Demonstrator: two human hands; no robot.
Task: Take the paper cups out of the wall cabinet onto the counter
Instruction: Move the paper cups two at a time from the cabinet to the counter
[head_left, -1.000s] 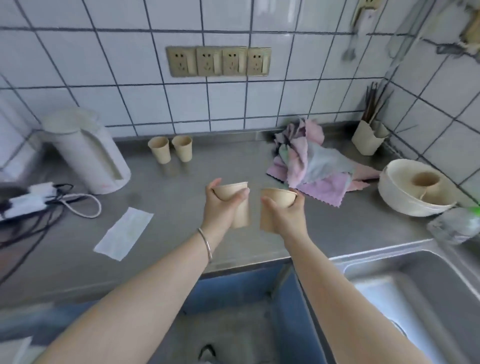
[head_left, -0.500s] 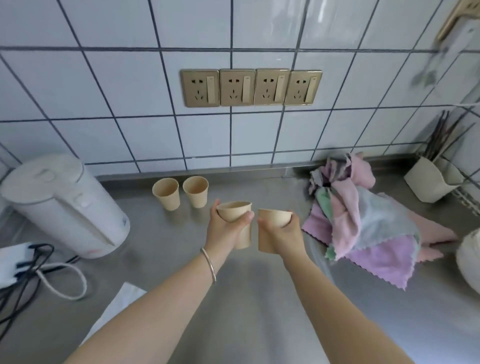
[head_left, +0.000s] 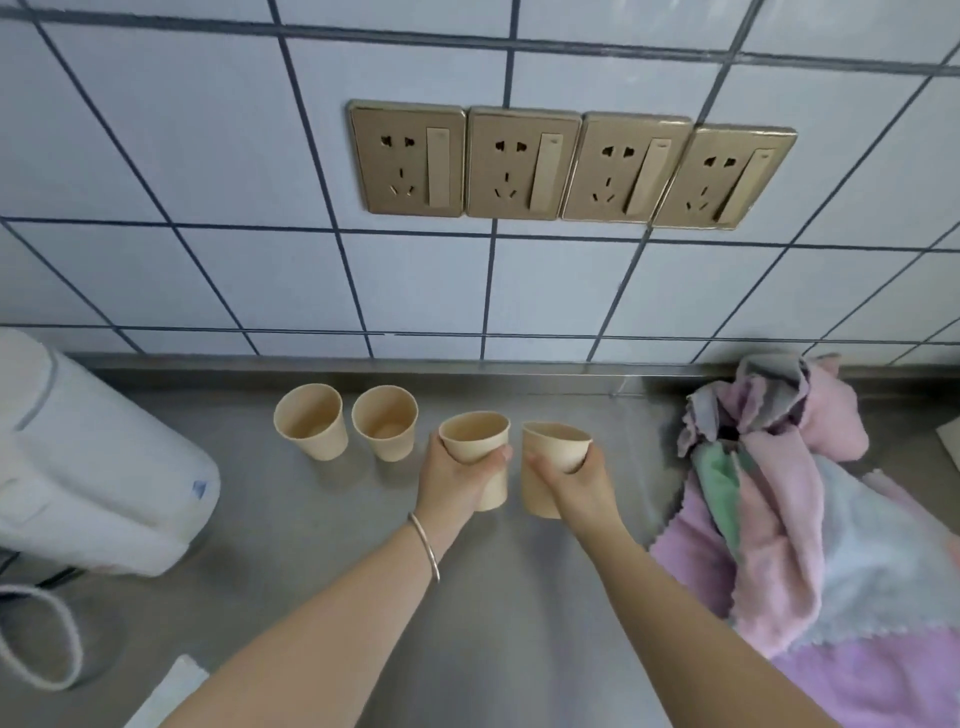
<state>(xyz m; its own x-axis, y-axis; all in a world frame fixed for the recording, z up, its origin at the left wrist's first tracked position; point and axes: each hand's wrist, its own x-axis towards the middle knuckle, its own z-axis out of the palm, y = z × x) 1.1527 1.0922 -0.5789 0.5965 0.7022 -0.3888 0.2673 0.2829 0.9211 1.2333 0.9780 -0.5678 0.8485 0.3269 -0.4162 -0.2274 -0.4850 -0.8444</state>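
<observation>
Both hands have carried their cups farther back over the counter since the earlier frames, drawing close to the two cups already standing by the wall. At this moment the left hand grips one paper cup, thumb curled round the near-left side and fingertips wrapped over the right side, pressed together. Its mouth faces up and slightly toward the camera, long axis close to upright. Whether its base touches the steel cannot be told. The right hand holds a second paper cup, fingers curled round the wall just under the rim; this one leans, its mouth tipped away to the right, its rim squeezed a little out of round. The two held cups sit just beside each other, narrowly apart.

Left of them, two more standing cups rest upright on the counter, near the raised back edge. All four are plain tan paper, smooth, tapering to a narrower base.

Brushed grey metal forms the counter, matte with soft reflections. A thin silver bangle circles the left wrist. At far left lies a white plastic kettle, rounded. At right is a heap of cloths, fuzzy, pink, lilac, grey and green, with zigzag edges. Above, four gold socket plates are set in glossy white wall tiles.
</observation>
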